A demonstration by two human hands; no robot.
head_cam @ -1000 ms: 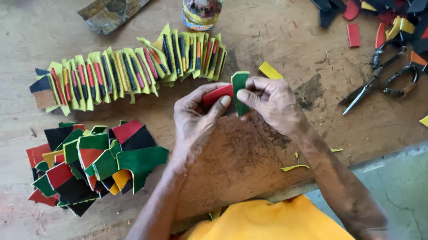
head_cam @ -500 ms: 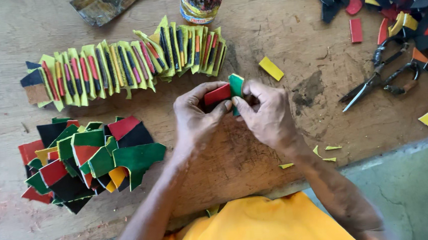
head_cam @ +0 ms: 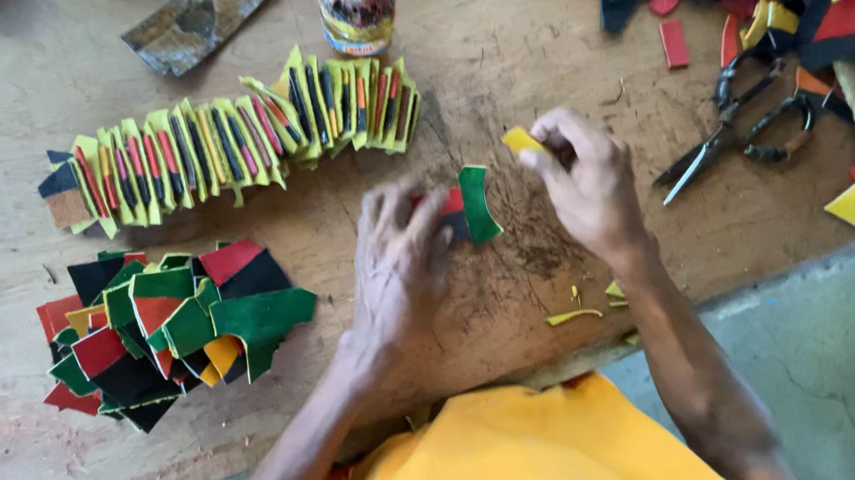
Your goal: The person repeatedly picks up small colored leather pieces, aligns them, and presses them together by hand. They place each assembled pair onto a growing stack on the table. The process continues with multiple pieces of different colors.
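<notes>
left hand: pins red-green-black piece to table
right hand: pinches yellow piece
nearby: scissors, right

Single head-worn view, steeply down, close over the worktable.

Left hand palm-down, fingers spread; right hand raised, fingertips pinched.

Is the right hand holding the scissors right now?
No, the right hand pinches a small yellow piece, while the scissors lie apart from it on the table.
</notes>
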